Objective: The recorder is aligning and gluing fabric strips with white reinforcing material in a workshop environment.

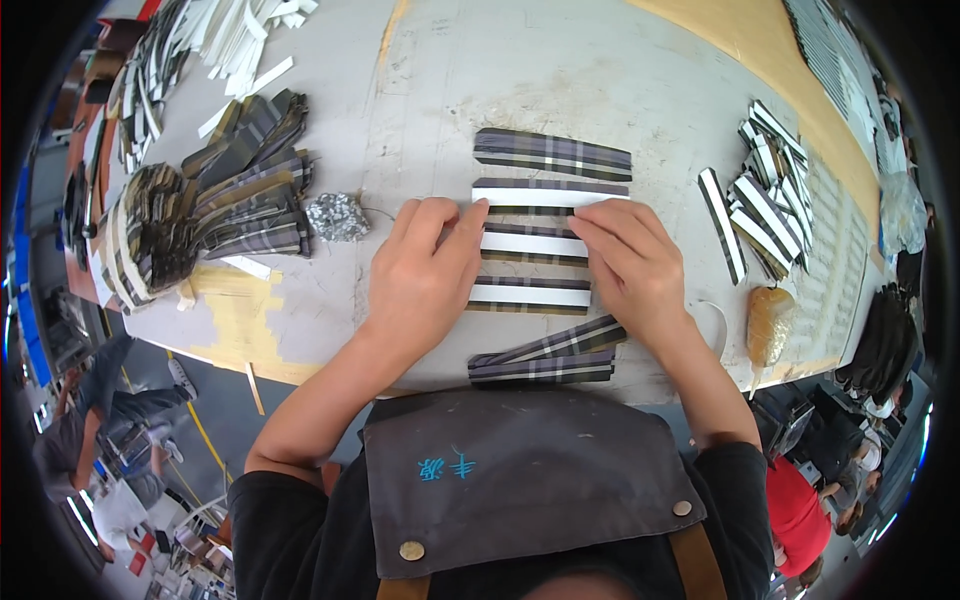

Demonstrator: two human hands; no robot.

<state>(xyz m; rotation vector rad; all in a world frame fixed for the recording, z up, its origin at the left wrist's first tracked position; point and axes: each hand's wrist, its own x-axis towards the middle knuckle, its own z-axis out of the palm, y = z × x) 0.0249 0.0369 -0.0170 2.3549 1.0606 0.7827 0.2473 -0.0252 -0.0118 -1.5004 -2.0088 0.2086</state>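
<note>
A white strip point(535, 197) lies along a plaid fabric strip point(512, 184) in the middle of the table. My left hand point(428, 262) is closed, its thumb and forefinger at the strip's left end. At the right end, my right hand point(638, 272) pinches the same white strip between thumb and fingers. Closer to me are two more plaid pieces with white strips on them, a middle one point(530, 243) and a nearer one point(530, 293). Beyond my hands rests a plaid piece point(550, 153) with no white showing. Overlapping plaid strips point(545, 367) lie by the table's near edge.
Bundled plaid strips point(255, 215) and a speckled grey lump point(338, 217) are on the left. White strips point(235, 40) are heaped at the far left. Right of my hands are a pile of white-backed plaid pieces point(770, 205) and a brownish wrapped object point(770, 325). Other people are around the table.
</note>
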